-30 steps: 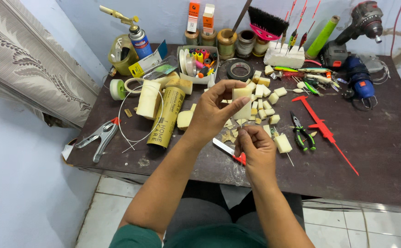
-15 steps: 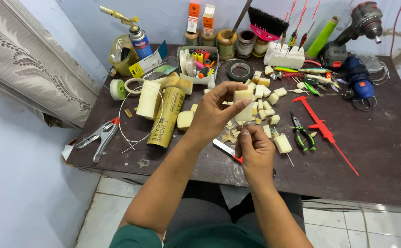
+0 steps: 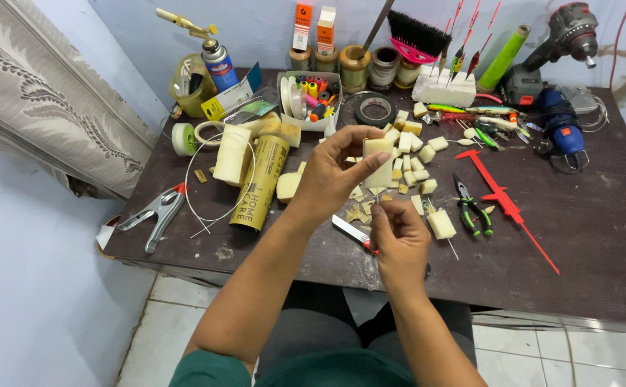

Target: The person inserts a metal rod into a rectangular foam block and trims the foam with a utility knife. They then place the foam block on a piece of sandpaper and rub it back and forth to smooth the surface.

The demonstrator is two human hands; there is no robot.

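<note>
Cluttered with tools, the dark brown table (image 3: pixel 599 236) fills the middle of the frame against a pale blue wall. Near the centre, the left hand (image 3: pixel 338 172) pinches a cream foam block (image 3: pixel 379 161) above scattered foam cubes (image 3: pixel 413 154). Just below, the right hand (image 3: pixel 397 236) closes its fingertips on a thin wire under the block, beside a red-tipped knife (image 3: pixel 352 233).

wall (image 3: pixel 255 29): pale blue | floor (image 3: pixel 148 322): white tiles | table (image 3: pixel 599 244): dark brown | curtain (image 3: pixel 33 93): patterned grey
</note>
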